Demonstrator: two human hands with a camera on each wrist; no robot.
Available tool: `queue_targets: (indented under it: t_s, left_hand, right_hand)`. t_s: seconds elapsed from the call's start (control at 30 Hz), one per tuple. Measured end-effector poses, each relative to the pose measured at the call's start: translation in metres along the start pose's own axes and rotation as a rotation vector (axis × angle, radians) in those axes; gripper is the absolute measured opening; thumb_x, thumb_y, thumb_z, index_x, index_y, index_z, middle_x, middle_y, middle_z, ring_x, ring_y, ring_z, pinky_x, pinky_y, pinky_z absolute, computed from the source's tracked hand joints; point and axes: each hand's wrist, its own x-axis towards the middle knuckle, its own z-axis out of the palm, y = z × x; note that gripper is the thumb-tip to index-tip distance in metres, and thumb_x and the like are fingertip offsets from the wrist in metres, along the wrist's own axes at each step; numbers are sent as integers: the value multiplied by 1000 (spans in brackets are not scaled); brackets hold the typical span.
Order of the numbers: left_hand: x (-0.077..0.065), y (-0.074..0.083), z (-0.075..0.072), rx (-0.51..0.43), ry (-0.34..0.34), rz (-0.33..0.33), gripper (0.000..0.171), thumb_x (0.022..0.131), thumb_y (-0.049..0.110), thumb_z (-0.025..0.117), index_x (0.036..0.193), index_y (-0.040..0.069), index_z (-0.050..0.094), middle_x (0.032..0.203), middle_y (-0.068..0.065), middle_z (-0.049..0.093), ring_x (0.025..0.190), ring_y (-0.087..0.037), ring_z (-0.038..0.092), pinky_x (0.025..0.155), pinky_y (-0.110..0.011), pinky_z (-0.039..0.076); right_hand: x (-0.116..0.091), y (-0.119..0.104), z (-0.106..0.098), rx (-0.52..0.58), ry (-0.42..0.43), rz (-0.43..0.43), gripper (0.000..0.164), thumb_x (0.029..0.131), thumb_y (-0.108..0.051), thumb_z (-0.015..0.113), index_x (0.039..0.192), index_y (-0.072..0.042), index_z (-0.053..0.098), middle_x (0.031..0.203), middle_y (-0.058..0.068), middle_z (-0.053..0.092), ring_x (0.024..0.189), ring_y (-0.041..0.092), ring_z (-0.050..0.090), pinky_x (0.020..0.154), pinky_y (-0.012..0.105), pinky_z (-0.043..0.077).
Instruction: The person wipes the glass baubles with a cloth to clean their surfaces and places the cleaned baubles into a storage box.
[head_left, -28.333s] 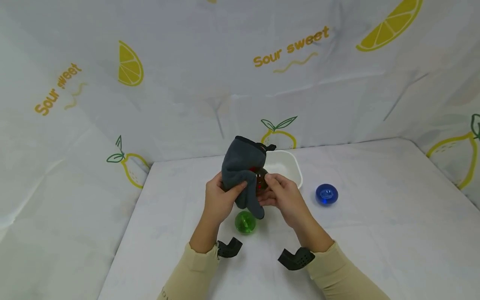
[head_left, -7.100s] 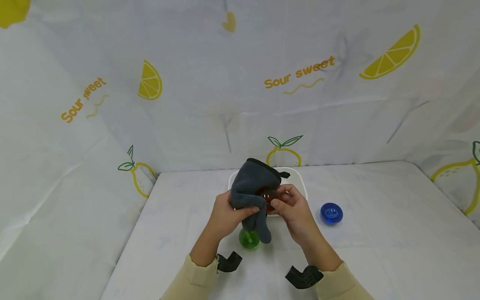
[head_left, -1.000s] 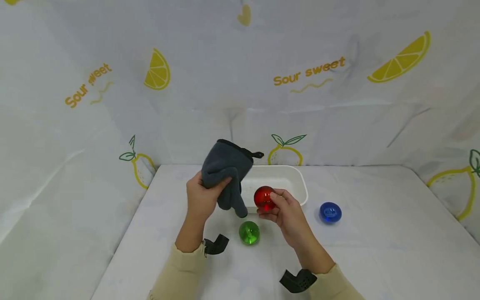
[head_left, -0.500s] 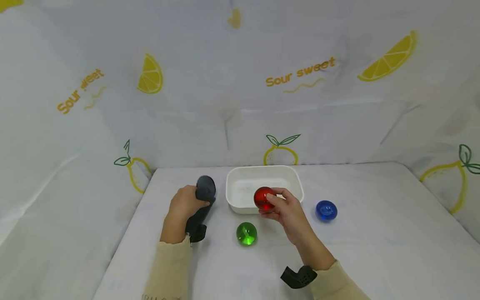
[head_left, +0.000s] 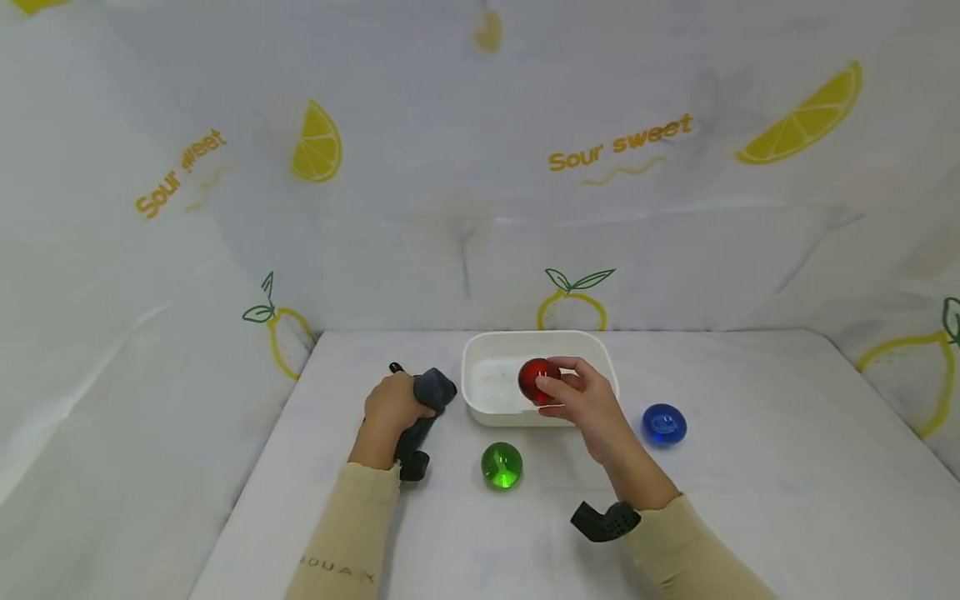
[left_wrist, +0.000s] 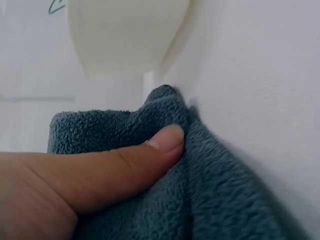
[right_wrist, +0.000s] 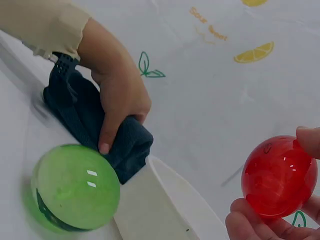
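Observation:
My left hand (head_left: 392,410) grips a dark grey-blue terry mitt (head_left: 433,389) low over the table, left of the white container. In the left wrist view, the thumb (left_wrist: 125,167) presses into the folded mitt (left_wrist: 215,195). My right hand (head_left: 592,404) holds a clear red ball (head_left: 534,380) between thumb and fingers. In the head view that ball overlaps the white container (head_left: 517,419). The right wrist view shows the red ball (right_wrist: 277,175) up close at the fingertips, its surface glossy.
A clear green ball (head_left: 501,465) rests on the table in front of the container. To the container's right lies a clear blue ball (head_left: 664,425). A white lemon-print cloth (head_left: 420,208) hangs behind the table's back edge.
Earlier, both hands held the mitt against the red ball. The left hand has since carried the mitt left and down to the table; the right has moved the red ball slightly forward over the container.

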Motion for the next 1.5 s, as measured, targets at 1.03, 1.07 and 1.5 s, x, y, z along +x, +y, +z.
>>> queue_targets:
  t_s: [1.03, 1.07, 1.5]
  left_hand:
    - [-5, 12, 9, 91, 35, -14, 48, 73, 36, 87, 110, 8, 73, 109, -14, 72, 92, -31, 68, 73, -46, 56]
    - [-5, 12, 9, 91, 34, -15, 48, 73, 37, 87, 110, 8, 73, 109, -14, 72, 91, -31, 68, 73, -46, 56]
    - [-9, 10, 6, 85, 39, -47, 54, 72, 37, 88, 112, 5, 71, 107, -16, 72, 87, -30, 67, 71, -45, 55]
  right_hand:
    - [49, 26, 7, -742, -39, -204, 26, 85, -20, 76, 107, -10, 67, 117, 11, 59, 111, 30, 59, 93, 46, 50]
    - [48, 26, 8, -753, -41, -222, 23, 85, -21, 75, 105, -10, 69, 116, 10, 60, 111, 30, 60, 94, 47, 50]
    - [40, 29, 19, -843, -289, -429, 39, 95, -33, 65, 125, -10, 66, 134, 10, 61, 125, 29, 56, 100, 48, 49]
